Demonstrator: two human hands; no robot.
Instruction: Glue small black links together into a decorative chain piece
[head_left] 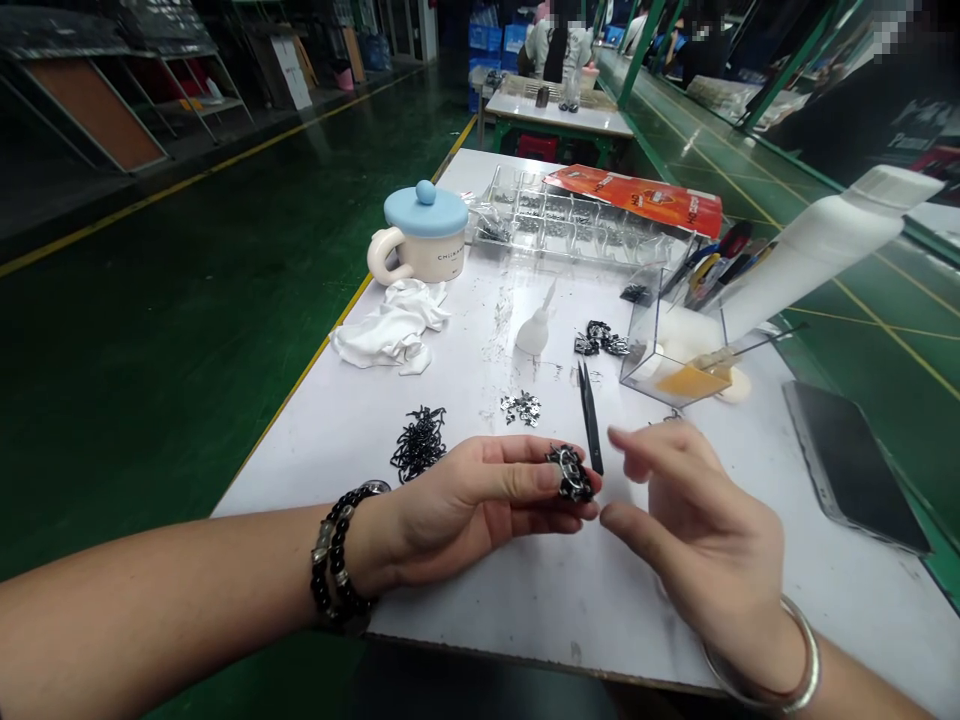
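A small black-and-silver metal assembly (573, 476) sits at the fingertips of the person's left hand (480, 490), above the near part of a white worktable (510, 600). The right hand (705, 530) is just beside it, on its right, with a narrow gap between.

The assembly is compact and roughly oval, with a glossy black, uneven outline and bright, curved silver pieces on the side facing up. Its finer details are too small to make out.

The left forearm enters from the lower left, wearing dark beaded bracelets (341, 555). The left hand grips the assembly, thumb pressed on top and fingers stretched out beneath it. The right hand comes from the lower right, a silver bangle (808, 655) at its wrist; its thumb and index finger are parted, pointing toward the assembly, and grasp nothing.

Just beyond the hands, black tweezers (590, 420) lie pointing away. To their left is a little pile of silver metal pieces (520, 407), and farther left, near the left wrist, a heap of curved black pieces (418, 443). A translucent dropper bottle (533, 332) stands behind the silver pile.
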